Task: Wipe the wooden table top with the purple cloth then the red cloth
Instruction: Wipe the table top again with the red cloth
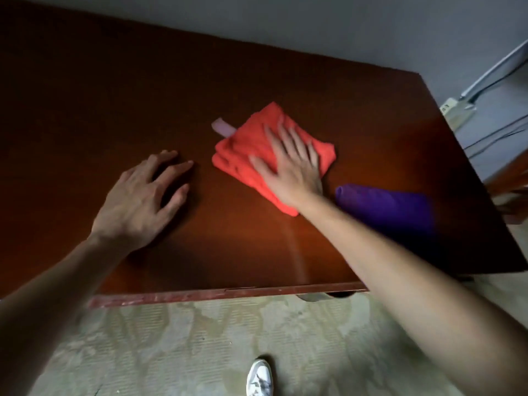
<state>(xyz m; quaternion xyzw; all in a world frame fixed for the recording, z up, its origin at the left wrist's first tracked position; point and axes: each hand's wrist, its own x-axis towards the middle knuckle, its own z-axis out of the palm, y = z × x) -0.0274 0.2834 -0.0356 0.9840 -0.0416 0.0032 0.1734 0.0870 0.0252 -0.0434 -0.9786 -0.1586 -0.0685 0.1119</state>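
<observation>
Red cloth (251, 150) folded on table (114, 95), a little right of centre, right hand (288, 164) flat on top, fingers straight and spread, palm pressing down. Pale tab (223, 128) poking out at far left corner of red cloth. Left hand (140, 195) resting on bare wood just left of red cloth, apart from it, fingers loosely fanned, tips touching surface, holding nothing; looks like bracing. Purple cloth (388, 207) lying bunched near right front edge, just beside right wrist, untouched by either hand.

Judged from layout: second step in hand, wiping with red cloth, purple set aside and likely done with. Right hand slightly blurred, so probably mid-stroke; direction impossible to tell.

Next move calls for steady downward pressure so folds stay together, long passes toward far and left parts of table, left hand shifted out of path, purple cloth kept clear of strokes near right edge
</observation>
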